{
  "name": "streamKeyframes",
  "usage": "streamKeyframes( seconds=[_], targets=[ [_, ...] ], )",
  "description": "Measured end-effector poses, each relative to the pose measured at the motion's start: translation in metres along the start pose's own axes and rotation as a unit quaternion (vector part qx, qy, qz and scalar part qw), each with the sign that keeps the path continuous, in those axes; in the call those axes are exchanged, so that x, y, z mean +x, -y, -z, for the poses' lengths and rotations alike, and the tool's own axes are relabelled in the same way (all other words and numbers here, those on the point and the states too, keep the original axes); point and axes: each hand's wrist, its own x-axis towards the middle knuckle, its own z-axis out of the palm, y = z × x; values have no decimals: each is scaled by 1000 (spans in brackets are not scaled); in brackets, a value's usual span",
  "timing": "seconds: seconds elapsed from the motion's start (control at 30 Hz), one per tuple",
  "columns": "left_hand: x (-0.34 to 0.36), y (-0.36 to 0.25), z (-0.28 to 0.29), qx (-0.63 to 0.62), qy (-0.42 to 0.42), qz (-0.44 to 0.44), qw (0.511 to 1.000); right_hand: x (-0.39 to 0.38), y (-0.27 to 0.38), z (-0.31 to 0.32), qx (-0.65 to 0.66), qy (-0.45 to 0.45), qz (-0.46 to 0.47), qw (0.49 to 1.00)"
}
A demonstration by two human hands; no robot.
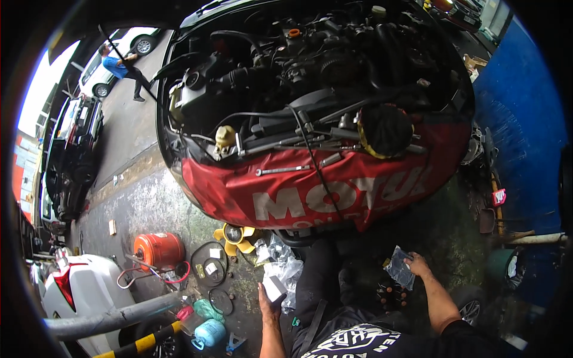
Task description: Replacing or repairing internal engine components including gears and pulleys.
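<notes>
My left hand (269, 302) grips a small white box (275, 288) beside my leg, low in the view. Out to the right, my right hand (419, 264) has its fingers closed on the edge of a bluish-grey plastic packet (400, 269); what the packet contains I cannot make out. Crumpled clear plastic bags (285, 260) lie on the floor just past the white box. A yellow fan (234, 238) rests on the ground by the car's front. Under the packet, several small dark parts (391, 293) sit on the floor, too shadowed to name.
Ahead stands a car with its engine bay (310, 65) exposed and a red cover (286, 191) over its front. A wrench (283, 170) and a dark cap (385, 130) lie there. Left are black belts (210, 265), an orange tank (159, 250) and a metal rail (113, 319). A person (116, 65) walks far left.
</notes>
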Motion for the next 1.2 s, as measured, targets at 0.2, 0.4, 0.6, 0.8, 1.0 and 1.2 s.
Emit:
streamKeyframes(
  seconds=[0.2,0.4,0.6,0.8,1.0,1.2],
  targets=[
    [-23,-68,-32,116,8,47,992,-77,89,110,45,-66,43,996],
    [-58,-125,-42,79,-49,43,995,-124,124,192,95,-124,46,987],
    [-100,-143,-68,-21,-46,-1,999,-144,148,252,320,-145,202,914],
    [-134,-105,-71,-101,-36,-46,993,-132,178,303,456,-93,254,848],
    [-169,-43,-63,-160,-108,-7,981,-99,193,335,381,-35,304,873],
    [-201,1,-47,-192,-209,7,959,-76,198,330,316,5,302,899]
  ],
)
